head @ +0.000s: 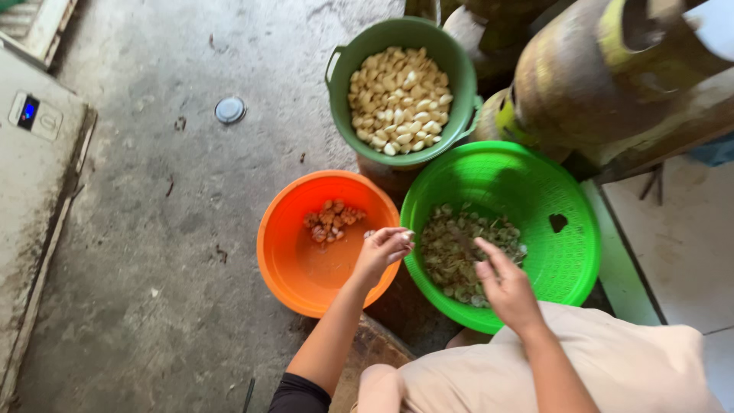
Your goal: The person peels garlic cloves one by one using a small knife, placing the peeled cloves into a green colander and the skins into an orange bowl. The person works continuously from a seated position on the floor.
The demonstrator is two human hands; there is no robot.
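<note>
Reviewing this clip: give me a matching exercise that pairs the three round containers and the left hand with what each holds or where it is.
Things:
1. dark green bucket
2. orange basin
3. bright green perforated basket
4. left hand

States:
A. a few reddish-brown pieces at the bottom
B. poised over the gap between the orange and bright green rims, fingers pinching a small pale piece
C. heaped with pale peeled cloves
D. greenish husky pieces, with the right hand over them

Pairs: 1-C, 2-A, 3-D, 4-B
</note>
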